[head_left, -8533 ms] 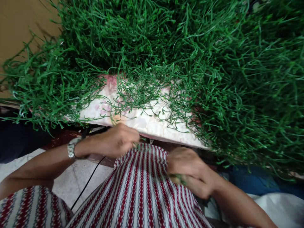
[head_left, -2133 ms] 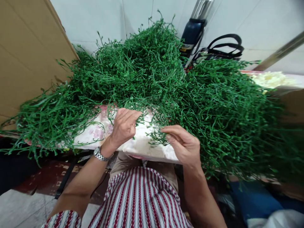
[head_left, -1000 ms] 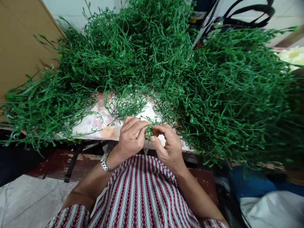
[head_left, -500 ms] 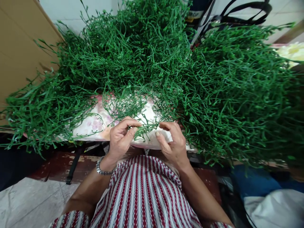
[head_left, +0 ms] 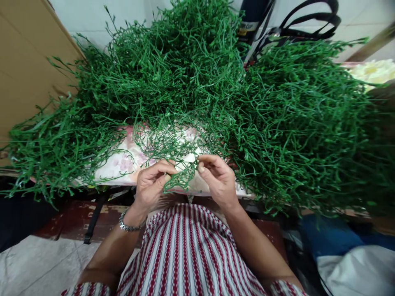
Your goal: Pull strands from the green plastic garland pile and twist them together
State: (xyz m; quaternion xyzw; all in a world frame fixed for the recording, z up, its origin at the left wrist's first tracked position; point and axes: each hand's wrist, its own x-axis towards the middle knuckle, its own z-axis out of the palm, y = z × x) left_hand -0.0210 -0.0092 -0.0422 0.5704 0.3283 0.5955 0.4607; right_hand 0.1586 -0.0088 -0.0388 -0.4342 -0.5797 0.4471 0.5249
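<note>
Sitting close to the table edge in a red-and-white striped garment (head_left: pixel 185 255), the person works with both hands raised just over the lap. The left hand (head_left: pixel 152 185), a metal watch (head_left: pixel 128 225) on its wrist, has its fingers curled in and its thumb and fingertips pinched on one side of a small green sprig (head_left: pixel 180 177). The right hand (head_left: pixel 217 179) pinches the other side of that sprig the same way, so the tangle of thin plastic stems hangs between the two hands, just off the near edge of the floral cloth (head_left: pixel 123 162).

Beyond the hands, loose stems lie scattered on the cloth, touching the sprig's upper strands. Behind and to both sides rises a very large heap of green stems (head_left: pixel 277 123), covering nearly the whole table. By my judgement only this one piece is in hand and the bulk of the heap lies unhandled; I see no separate stack of finished pieces.

Farther back stand a cardboard sheet (head_left: pixel 27 61) at the left, a dark blue flask (head_left: pixel 251 20) and black straps (head_left: pixel 308 24) against the white tiled wall (head_left: pixel 92 16), and pale yellow flowers (head_left: pixel 370 70) at the far right.
</note>
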